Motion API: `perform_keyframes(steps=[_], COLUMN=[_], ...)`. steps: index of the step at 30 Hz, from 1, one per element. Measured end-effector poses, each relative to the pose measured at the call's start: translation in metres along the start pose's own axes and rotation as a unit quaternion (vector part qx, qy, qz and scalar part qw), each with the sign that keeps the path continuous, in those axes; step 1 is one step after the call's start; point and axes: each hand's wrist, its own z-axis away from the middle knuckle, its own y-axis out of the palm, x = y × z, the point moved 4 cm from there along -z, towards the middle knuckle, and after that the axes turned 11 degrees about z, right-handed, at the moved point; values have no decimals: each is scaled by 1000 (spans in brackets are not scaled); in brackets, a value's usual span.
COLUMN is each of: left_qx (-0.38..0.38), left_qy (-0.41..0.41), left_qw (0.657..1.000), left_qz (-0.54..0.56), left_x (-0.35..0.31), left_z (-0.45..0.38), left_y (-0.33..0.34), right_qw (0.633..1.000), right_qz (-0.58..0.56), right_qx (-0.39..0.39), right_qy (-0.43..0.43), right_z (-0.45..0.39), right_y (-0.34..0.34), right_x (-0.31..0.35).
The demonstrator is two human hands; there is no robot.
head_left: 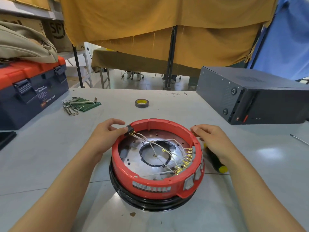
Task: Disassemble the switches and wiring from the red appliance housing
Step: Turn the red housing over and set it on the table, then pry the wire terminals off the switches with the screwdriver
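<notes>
The round red appliance housing (148, 183) lies open side up on a black ring base, in the middle of the table. Inside, white wires (160, 148) with brass terminals run to a row of grey switches (189, 182) on its right wall. A small black socket (129, 129) with brass pins sits in the rim at the upper left; my left hand (107, 133) pinches it with thumb and fingers. My right hand (212, 141) hovers at the housing's right rim, fingers loosely curled and holding nothing. Under that hand lies a black screwdriver with a yellow end (216, 163).
A blue and orange toolbox (30, 87) stands at the left, with hex keys on a green pouch (80, 104) beside it. A roll of tape (141, 103) lies behind the housing. A black computer case (254, 96) fills the right. A thin tool (299, 139) lies at the far right.
</notes>
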Motion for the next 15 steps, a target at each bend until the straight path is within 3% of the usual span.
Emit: perform_keyframes(steps=[3,6,9,15], left_qx=[26,29,16,-6], left_qy=[-38,-59,-60,-52], left_qw=[990,976,969,965], left_qz=[134,210,241,256], left_x=[6,11,13,13], left_z=[2,4,7,12], left_y=[8,15,17,20], right_qw=[981,955,945,971], right_qz=[182,277,304,213], right_qx=[-58,21,35,18], right_qy=[42,102,119,102], right_z=[-3,-3,-2,-1], right_y=[-15,-13,-12,-21], right_x=[-19,-34,-37,-39])
